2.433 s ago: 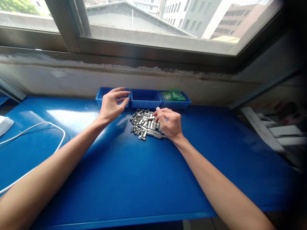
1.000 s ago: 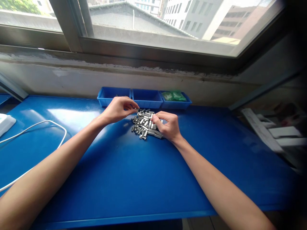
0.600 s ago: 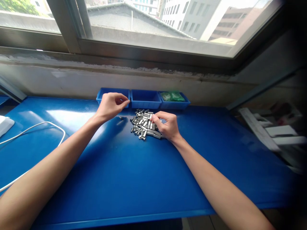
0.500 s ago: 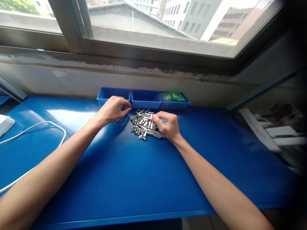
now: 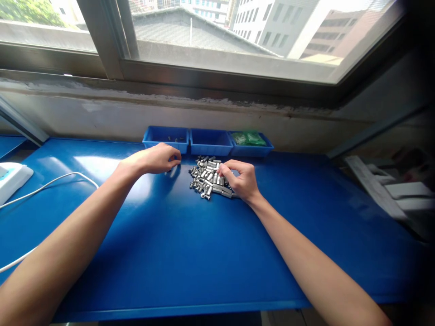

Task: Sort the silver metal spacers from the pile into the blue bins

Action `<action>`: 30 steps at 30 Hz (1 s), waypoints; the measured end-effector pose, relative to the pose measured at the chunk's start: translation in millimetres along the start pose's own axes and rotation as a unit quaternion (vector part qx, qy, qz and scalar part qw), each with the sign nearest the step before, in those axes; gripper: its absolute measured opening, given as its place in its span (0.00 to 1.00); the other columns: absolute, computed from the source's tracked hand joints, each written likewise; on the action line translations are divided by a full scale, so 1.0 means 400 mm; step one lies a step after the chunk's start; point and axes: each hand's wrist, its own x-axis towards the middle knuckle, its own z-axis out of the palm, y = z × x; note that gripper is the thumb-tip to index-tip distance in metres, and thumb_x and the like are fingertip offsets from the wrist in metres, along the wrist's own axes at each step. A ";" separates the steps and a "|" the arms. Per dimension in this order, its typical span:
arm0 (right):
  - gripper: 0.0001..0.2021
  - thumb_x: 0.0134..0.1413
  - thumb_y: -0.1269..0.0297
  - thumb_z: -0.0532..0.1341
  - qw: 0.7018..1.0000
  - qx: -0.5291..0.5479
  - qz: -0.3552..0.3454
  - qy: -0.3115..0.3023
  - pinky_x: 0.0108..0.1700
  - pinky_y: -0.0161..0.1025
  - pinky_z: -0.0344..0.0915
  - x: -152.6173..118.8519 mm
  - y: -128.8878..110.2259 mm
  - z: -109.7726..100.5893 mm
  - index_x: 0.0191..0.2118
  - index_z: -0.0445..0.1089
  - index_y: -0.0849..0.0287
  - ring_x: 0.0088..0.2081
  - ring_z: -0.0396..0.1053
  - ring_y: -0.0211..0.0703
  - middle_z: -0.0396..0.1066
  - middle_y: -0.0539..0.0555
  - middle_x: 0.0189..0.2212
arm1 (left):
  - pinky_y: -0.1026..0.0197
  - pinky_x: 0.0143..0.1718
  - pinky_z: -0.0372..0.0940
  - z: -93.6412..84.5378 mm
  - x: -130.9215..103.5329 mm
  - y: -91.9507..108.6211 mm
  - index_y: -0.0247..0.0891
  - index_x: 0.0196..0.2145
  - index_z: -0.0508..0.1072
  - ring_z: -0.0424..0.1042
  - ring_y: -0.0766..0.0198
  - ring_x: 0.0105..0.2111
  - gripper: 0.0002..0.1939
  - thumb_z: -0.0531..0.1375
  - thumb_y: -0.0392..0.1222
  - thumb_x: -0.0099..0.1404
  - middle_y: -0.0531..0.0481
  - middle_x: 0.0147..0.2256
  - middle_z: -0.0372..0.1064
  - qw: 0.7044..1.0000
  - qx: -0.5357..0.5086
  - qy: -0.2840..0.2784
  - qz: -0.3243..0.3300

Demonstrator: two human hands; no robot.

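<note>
Clock centre: the hardware pile (image 5: 205,179) on the blue tabletop (image 5: 190,253), with screws (image 5: 195,184) mostly towards nine and hex standoffs (image 5: 219,189) towards four.
Left hand: at ten o'clock, palm down (image 5: 152,158), fingers curled in towards the thumb; whether they grip anything, I cannot tell.
Stray piece: a small dark part (image 5: 167,171), probably a screw, lies under those fingers, apart from the pile.
Right hand: at three (image 5: 243,179), thumb and forefinger closed together over the pile's edge; whether a standoff is pinched there, I cannot tell.
Bins: left bin (image 5: 166,149) at eleven with a few small parts inside, middle bin (image 5: 210,149) at twelve, right bin (image 5: 253,151) at one with a green bag (image 5: 249,138).
Left pinch: best taken across the shank with thumb and forefinger pads, lest the part roll.
Right pinch: flat hex faces should give firmer purchase than edges; lifting straight up would disturb neighbours least.
</note>
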 end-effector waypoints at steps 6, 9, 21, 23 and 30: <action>0.17 0.61 0.60 0.61 1.000 0.003 0.007 0.003 0.38 0.42 0.68 0.001 0.004 -0.001 0.21 0.73 0.56 0.29 0.74 0.44 0.78 0.53 0.25 | 0.65 0.32 0.63 -0.018 -0.016 -0.011 0.42 0.39 0.81 0.75 0.60 0.33 0.16 0.57 0.50 0.65 0.49 0.36 0.80 0.999 -0.043 0.007 -0.024; 0.17 0.61 0.61 0.61 1.000 0.001 0.007 0.000 0.38 0.42 0.68 0.001 0.008 -0.001 0.21 0.73 0.56 0.30 0.74 0.44 0.78 0.53 0.26 | 0.67 0.29 0.63 -0.018 -0.024 -0.015 0.45 0.38 0.82 0.76 0.61 0.32 0.13 0.65 0.48 0.56 0.51 0.35 0.80 0.998 -0.055 -0.015 -0.003; 0.16 0.61 0.61 0.61 1.000 0.007 0.011 0.001 0.39 0.41 0.68 0.002 0.007 0.000 0.21 0.74 0.57 0.30 0.75 0.44 0.78 0.52 0.26 | 0.63 0.37 0.72 0.030 0.024 0.015 0.37 0.33 0.82 0.79 0.59 0.33 0.08 0.63 0.39 0.56 0.48 0.32 0.80 0.956 -0.214 0.202 0.017; 0.16 0.60 0.61 0.61 1.000 0.007 0.012 0.001 0.39 0.41 0.68 0.002 0.006 0.000 0.21 0.74 0.57 0.30 0.75 0.44 0.78 0.52 0.26 | 0.61 0.40 0.74 0.034 0.035 0.017 0.35 0.34 0.82 0.80 0.57 0.35 0.09 0.64 0.41 0.57 0.46 0.34 0.80 0.915 -0.255 0.311 -0.039; 0.16 0.61 0.61 0.61 1.000 0.004 0.016 0.000 0.39 0.42 0.69 0.000 0.007 0.000 0.22 0.74 0.56 0.30 0.75 0.44 0.78 0.52 0.26 | 0.60 0.44 0.75 0.046 0.042 0.024 0.35 0.40 0.82 0.80 0.58 0.37 0.13 0.64 0.43 0.60 0.45 0.38 0.81 0.872 -0.291 0.391 -0.052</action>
